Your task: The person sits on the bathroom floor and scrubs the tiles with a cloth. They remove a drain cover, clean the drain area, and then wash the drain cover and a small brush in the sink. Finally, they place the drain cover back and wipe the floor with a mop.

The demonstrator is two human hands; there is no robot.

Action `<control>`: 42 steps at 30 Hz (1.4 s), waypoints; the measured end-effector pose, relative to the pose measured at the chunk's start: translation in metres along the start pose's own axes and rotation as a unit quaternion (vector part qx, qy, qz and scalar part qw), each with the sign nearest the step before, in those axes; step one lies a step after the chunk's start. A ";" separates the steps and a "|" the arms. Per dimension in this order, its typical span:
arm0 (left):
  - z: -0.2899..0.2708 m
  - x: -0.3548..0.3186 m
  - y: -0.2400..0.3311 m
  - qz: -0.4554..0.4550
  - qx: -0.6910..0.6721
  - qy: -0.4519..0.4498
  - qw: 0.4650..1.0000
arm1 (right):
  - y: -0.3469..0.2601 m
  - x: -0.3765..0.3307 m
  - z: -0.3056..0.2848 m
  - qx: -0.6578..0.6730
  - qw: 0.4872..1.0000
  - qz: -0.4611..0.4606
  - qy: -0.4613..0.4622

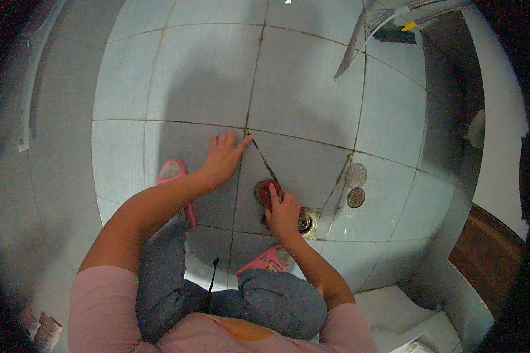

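Gripping a red brush (264, 195) on the tiled floor (194, 70), 10 o'clock from the uncovered drain (316, 221), in the right hand (284, 216); holding the left hand (222, 162) spread wide. Seemingly midway, with round covers (355, 198) off toward 2 o'clock and dark joints (262, 156) left.

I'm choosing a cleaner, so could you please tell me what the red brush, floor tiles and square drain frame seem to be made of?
Red brush: perhaps smooth plastic or painted wood, given its even colour.
Floor tiles: likely matte ceramic, given grout lines, little glare.
Square drain frame: apparently shiny metal, from its glints.
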State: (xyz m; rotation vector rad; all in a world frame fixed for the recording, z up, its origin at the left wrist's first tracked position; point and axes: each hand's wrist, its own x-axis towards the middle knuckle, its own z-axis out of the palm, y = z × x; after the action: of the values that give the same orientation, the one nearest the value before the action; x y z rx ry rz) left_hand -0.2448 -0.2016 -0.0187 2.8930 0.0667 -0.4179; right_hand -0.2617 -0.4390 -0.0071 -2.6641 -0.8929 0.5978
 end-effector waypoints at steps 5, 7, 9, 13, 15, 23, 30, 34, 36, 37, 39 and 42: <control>0.009 -0.010 -0.001 0.080 0.052 0.013 0.995 | 0.000 0.000 -0.002 0.002 1.000 -0.014 0.022; 0.014 -0.013 -0.003 0.089 0.028 0.019 0.996 | -0.002 0.002 -0.006 0.009 1.000 -0.002 0.005; 0.014 -0.011 -0.005 0.045 -0.043 0.019 0.998 | -0.006 0.010 -0.017 0.028 0.998 0.029 -0.046; -0.008 -0.002 -0.029 -0.055 -0.143 0.056 0.987 | -0.023 0.095 -0.045 0.012 0.998 -0.049 0.044; -0.014 0.009 -0.040 -0.087 -0.152 0.084 0.981 | -0.022 0.134 -0.039 -0.011 0.988 -0.092 0.122; -0.056 -0.034 -0.113 -0.112 -0.103 0.161 0.975 | 0.020 0.038 -0.011 -0.039 0.954 -0.296 -0.010; -0.043 -0.042 -0.144 -0.172 -0.101 0.129 0.971 | -0.067 0.148 -0.036 0.086 0.962 -0.253 0.061; -0.036 -0.027 -0.151 -0.213 -0.076 0.091 0.970 | -0.061 0.137 0.018 0.024 0.944 -0.323 0.064; -0.039 -0.020 -0.152 -0.181 -0.081 0.056 0.979 | -0.035 0.113 0.011 0.025 0.930 -0.367 0.005; -0.042 -0.015 -0.151 -0.182 -0.070 0.021 0.981 | -0.034 0.116 -0.006 0.057 0.948 -0.308 -0.061; -0.051 0.007 -0.135 -0.178 -0.049 -0.046 0.982 | -0.037 0.128 -0.057 0.116 0.959 -0.179 -0.187; -0.057 0.017 -0.119 -0.187 -0.017 -0.111 0.976 | -0.023 0.200 -0.087 0.229 0.966 -0.113 -0.046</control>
State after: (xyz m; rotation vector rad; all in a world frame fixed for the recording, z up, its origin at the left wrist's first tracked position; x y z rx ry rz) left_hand -0.2221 -0.0724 0.0048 2.7761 0.5812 -0.7910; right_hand -0.0884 -0.3073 0.0192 -2.1044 -0.9344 0.7696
